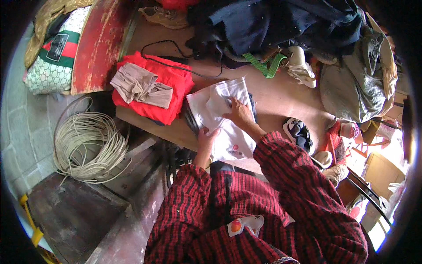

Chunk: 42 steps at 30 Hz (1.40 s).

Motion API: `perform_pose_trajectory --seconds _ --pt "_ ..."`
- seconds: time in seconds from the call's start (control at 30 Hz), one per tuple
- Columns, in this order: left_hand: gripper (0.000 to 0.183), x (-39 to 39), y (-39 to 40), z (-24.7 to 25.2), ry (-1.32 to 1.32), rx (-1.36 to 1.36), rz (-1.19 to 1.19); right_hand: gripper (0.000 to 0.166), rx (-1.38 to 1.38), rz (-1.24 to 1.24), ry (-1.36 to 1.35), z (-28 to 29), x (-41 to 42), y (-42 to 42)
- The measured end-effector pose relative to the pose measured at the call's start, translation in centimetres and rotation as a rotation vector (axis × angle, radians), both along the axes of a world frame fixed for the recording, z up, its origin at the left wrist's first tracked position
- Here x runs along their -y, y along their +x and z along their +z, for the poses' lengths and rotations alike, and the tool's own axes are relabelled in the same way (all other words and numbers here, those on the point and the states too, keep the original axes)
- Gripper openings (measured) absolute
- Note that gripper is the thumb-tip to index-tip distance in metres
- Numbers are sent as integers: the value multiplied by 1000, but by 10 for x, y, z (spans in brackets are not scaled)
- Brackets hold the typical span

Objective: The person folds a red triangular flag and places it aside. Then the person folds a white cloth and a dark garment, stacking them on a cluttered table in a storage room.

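In front of me a folded white cloth [227, 140] with a small red and dark print lies on top of dark folded fabric [192, 119]. My left hand [207, 140] has hold of the white cloth's near left edge, its thumb on top and some fingers hidden. Thumb and fingers apart, my right hand [243, 116] rests on the upper middle of the same cloth, where the fabric is creased. To the left sits a folded red cloth [178, 95], and a crumpled beige garment [141, 86] lies over it.
A wooden tabletop [280, 95] holds these piles. Dark fabric [283, 23] is heaped at the back, near a green strap [268, 67] and a white rolled strap [298, 62]. A black-and-white bundle [298, 133] lies to the right. A cable coil [89, 148] is at the left.
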State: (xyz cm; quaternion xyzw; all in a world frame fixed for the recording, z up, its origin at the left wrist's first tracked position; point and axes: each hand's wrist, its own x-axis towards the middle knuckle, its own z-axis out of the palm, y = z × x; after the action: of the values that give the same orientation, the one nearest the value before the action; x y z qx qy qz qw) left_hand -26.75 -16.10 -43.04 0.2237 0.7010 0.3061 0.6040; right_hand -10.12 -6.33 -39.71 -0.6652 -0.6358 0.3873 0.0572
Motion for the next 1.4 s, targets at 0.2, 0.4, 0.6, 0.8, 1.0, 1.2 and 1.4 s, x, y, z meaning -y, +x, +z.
perform_pose_trajectory --seconds 0.2,0.4,0.6,0.8,1.0,1.2,1.4 --pt "40 -16 0 40 71 -56 -83 40 -194 27 -51 14 -28 2" --pt "31 -45 -7 2 208 -362 -213 40 -307 -218 71 -30 -49 7" --pt "29 -36 -14 -30 265 -337 -218 44 -320 -177 3 -32 -30 26" --pt "43 -30 -22 -47 147 -429 -292 40 -232 -90 -292 -20 11 70" --pt "43 -31 -8 -20 197 -498 -271 16 -13 -348 111 -12 28 80" --pt "52 17 3 17 281 -549 -104 37 -39 50 214 7 75 80" --pt "43 90 -21 -28 163 -688 -154 64 -250 -343 -172 -3 126 115"
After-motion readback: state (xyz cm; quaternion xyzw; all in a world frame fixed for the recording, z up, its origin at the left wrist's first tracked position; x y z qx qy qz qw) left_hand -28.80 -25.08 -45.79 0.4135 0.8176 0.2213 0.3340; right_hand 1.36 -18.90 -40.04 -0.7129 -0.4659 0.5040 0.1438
